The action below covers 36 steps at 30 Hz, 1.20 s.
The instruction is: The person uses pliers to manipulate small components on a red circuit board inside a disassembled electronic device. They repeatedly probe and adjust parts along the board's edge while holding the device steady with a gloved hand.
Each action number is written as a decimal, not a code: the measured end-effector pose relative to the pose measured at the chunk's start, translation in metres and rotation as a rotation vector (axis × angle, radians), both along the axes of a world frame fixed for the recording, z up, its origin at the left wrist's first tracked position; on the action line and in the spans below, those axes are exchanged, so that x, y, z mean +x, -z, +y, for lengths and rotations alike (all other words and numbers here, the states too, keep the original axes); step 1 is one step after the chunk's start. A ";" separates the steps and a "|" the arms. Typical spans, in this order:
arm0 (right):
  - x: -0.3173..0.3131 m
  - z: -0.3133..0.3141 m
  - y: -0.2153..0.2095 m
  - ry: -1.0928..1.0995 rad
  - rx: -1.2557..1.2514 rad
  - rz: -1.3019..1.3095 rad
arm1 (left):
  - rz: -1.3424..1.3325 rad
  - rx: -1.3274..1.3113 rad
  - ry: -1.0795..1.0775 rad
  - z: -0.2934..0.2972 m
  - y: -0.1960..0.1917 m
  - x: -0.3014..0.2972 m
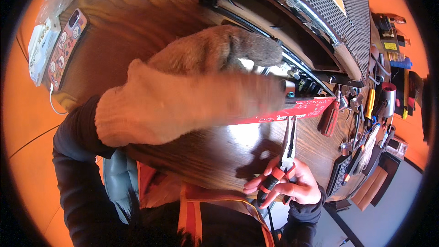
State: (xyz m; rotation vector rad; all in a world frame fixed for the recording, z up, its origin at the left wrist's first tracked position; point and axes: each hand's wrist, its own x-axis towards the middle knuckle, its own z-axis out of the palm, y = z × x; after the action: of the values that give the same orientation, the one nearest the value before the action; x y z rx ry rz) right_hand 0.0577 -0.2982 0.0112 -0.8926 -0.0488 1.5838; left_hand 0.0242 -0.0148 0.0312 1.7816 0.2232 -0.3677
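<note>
The red circuit board (297, 110) is lying at the table's (137, 0) middle, my gloved left hand (192, 91) pressing it down. My bare right hand (288, 185) is gripping pliers (283, 155), tips meeting its edge. Next I'd judge a steady pinch is needed. Tools (366, 123) are crowding the right.

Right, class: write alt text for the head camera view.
A gloved left hand steadies a red circuit board on a wooden table while the bare right hand grips needle-nose pliers at the board's edge. Tools lie to the right.
</note>
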 end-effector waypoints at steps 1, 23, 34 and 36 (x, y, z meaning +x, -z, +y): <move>-0.001 0.001 -0.001 0.014 -0.017 0.014 | 0.040 -0.075 -0.034 0.000 -0.001 -0.001; 0.000 0.009 -0.010 -0.029 -0.077 -0.046 | 0.064 -0.508 -0.264 -0.009 0.010 -0.002; -0.005 0.004 -0.004 0.022 0.008 -0.038 | -0.105 -0.354 -0.354 -0.020 0.016 -0.008; -0.004 0.002 -0.003 -0.002 0.019 -0.064 | -0.018 -0.352 -0.350 -0.015 0.014 -0.009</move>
State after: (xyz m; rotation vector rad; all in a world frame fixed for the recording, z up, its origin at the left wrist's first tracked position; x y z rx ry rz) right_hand 0.0533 -0.2962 0.0140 -0.9282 -0.1101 1.5542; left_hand 0.0153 -0.0294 0.0175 1.3673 0.4242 -0.1283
